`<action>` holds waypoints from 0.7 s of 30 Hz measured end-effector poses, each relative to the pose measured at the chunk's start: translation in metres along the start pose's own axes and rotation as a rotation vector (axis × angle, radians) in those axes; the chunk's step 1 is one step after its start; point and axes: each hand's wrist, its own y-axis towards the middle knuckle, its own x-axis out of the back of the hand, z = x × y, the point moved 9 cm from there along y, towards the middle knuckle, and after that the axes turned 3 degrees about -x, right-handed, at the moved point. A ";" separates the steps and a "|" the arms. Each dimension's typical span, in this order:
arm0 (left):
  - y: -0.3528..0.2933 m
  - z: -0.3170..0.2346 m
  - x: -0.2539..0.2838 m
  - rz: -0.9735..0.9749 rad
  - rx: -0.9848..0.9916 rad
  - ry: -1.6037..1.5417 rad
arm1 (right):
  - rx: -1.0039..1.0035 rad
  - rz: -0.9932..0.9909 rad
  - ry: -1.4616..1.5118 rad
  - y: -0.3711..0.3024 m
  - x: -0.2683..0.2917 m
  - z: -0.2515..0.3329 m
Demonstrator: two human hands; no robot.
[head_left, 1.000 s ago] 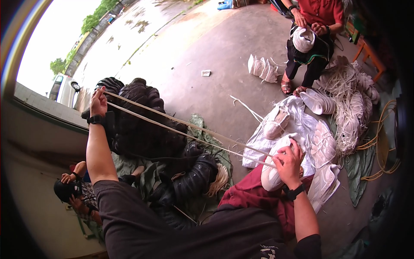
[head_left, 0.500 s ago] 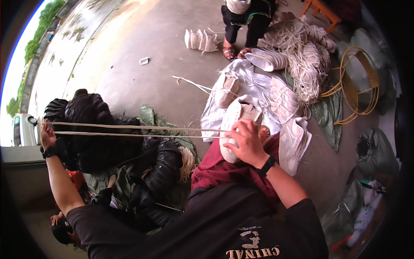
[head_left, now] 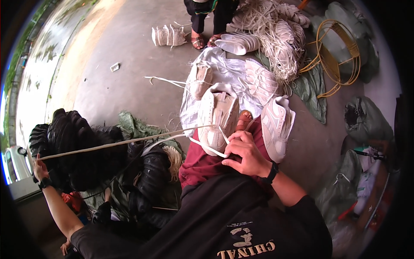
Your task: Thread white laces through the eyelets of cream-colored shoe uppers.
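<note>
Two hands busy: our left hand [head_left: 41, 172] grips a taut pale lace [head_left: 108, 145], our right hand [head_left: 246, 154] pinches lace beside the white shoe [head_left: 219, 115].

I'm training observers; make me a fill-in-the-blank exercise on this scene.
The left hand, holding a lace stretched from a shoe, wears a band on its ____.
The right hand is nearer that shoe's ____ than its heel.
The trousers are dark ____.
The heap near the left hand is ____.

Missing: wrist; toe; red; black.
</note>
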 end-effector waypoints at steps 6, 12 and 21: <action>-0.010 0.024 0.009 -0.183 0.067 0.162 | -0.158 0.005 0.214 -0.024 0.009 -0.029; 0.004 0.001 0.042 -0.174 0.008 0.191 | -0.465 0.122 0.521 -0.055 0.000 -0.064; -0.028 0.018 0.010 -0.166 0.097 0.275 | -0.448 0.083 0.575 -0.080 -0.005 -0.053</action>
